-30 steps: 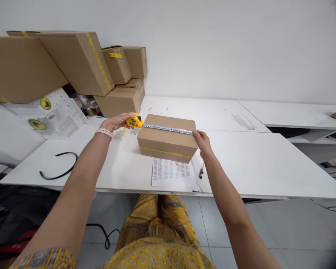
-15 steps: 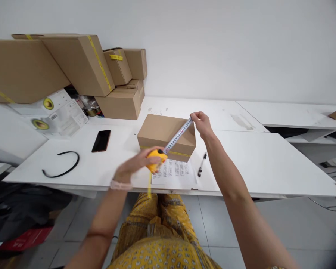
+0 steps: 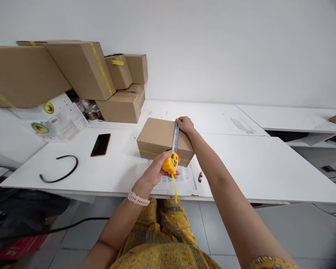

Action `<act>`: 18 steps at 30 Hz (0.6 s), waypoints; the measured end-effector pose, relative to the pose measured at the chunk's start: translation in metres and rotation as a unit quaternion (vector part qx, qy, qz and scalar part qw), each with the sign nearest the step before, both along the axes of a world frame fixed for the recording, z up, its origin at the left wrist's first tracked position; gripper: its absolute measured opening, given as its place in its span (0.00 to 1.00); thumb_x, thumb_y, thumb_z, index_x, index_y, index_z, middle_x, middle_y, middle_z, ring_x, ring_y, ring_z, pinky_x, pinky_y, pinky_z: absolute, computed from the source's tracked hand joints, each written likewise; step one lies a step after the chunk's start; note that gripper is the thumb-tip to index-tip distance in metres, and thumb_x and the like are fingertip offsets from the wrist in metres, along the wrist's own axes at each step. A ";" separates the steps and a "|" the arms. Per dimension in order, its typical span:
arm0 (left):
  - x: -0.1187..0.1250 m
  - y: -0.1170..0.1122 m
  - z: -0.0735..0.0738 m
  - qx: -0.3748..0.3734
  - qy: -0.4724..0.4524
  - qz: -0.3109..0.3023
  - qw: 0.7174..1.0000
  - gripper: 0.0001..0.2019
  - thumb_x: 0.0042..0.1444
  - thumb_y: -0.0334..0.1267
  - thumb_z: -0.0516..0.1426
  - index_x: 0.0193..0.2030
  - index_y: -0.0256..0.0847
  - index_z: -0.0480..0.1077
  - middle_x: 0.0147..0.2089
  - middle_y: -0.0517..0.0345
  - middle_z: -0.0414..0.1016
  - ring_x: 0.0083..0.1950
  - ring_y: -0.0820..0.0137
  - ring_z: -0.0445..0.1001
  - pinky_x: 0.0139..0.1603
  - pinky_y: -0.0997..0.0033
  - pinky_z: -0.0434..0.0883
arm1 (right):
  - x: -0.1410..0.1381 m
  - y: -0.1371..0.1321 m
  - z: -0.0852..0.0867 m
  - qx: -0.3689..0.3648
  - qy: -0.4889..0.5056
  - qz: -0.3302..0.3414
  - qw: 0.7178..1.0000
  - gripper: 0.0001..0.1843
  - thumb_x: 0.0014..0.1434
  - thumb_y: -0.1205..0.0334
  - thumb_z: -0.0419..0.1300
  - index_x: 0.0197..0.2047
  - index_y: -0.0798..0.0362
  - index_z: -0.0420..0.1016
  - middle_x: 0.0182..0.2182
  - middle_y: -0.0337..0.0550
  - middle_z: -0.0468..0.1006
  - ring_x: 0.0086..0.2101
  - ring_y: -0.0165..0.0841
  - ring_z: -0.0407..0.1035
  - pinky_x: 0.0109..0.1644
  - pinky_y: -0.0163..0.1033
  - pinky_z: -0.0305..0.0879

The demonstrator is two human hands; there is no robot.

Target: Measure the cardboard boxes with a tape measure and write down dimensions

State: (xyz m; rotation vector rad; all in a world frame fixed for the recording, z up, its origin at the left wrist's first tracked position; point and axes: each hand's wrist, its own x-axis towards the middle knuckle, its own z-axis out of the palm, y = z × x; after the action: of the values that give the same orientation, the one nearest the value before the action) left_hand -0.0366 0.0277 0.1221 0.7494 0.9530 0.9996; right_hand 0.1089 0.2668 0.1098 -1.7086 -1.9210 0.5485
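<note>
A small brown cardboard box (image 3: 156, 138) with yellow tape lies on the white table (image 3: 254, 164). My left hand (image 3: 156, 170) grips a yellow tape measure case (image 3: 170, 163) at the box's near edge. The white tape blade (image 3: 175, 136) runs front to back across the box top. At the far edge my right hand (image 3: 185, 124) pinches the blade's end against the box. A printed sheet (image 3: 182, 178) lies under and in front of the box, with a black pen (image 3: 200, 176) beside it.
A black phone (image 3: 100, 144) and a curved black band (image 3: 58, 170) lie on the table to the left. Several larger cardboard boxes (image 3: 72, 71) are stacked at the back left over white cartons (image 3: 56, 117). More white tabletops (image 3: 291, 117) run off to the right.
The tape lay left to right across the box; now it runs front to back. My left hand swung the case round to the near edge, and my right hand moved the blade end to the far edge.
</note>
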 end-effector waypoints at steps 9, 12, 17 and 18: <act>0.007 -0.003 -0.007 0.004 -0.017 0.003 1.000 0.29 0.46 0.61 0.66 0.44 0.38 0.72 0.42 0.52 0.79 0.26 0.66 0.80 0.23 0.70 0.72 | 0.000 -0.006 0.001 0.020 0.009 0.017 1.000 0.15 0.64 0.57 0.53 0.26 0.50 0.69 0.29 0.43 0.76 0.29 0.33 0.64 0.37 0.39 0.60; 0.004 -0.003 -0.006 0.002 -0.020 0.006 1.000 0.30 0.45 0.60 0.66 0.45 0.37 0.71 0.42 0.51 0.78 0.26 0.64 0.80 0.20 0.72 0.69 | 0.001 -0.004 0.002 0.024 0.072 0.033 0.997 0.16 0.63 0.52 0.55 0.27 0.51 0.70 0.27 0.42 0.74 0.30 0.34 0.64 0.38 0.39 0.61; -0.030 -0.020 -0.007 0.091 0.004 0.083 0.992 0.30 0.46 0.57 0.67 0.50 0.40 0.69 0.46 0.52 0.77 0.28 0.62 0.82 0.21 0.69 0.73 | 0.036 -0.022 0.007 0.107 0.326 0.009 0.939 0.28 0.65 0.35 0.50 0.43 0.49 0.76 0.38 0.44 0.79 0.40 0.36 0.71 0.46 0.41 0.68; -0.041 -0.023 -0.010 0.122 0.024 0.130 0.984 0.30 0.46 0.56 0.68 0.51 0.42 0.68 0.46 0.54 0.76 0.28 0.62 0.82 0.22 0.68 0.75 | 0.046 -0.034 0.004 0.123 0.348 -0.019 0.929 0.30 0.66 0.33 0.48 0.45 0.49 0.77 0.39 0.45 0.79 0.41 0.36 0.72 0.48 0.42 0.69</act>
State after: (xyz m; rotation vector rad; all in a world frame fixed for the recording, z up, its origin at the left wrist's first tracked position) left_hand -0.0778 0.0044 0.1125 0.8706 0.9979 1.3490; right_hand 0.1554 0.2332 0.1141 -1.1669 -1.3687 0.7409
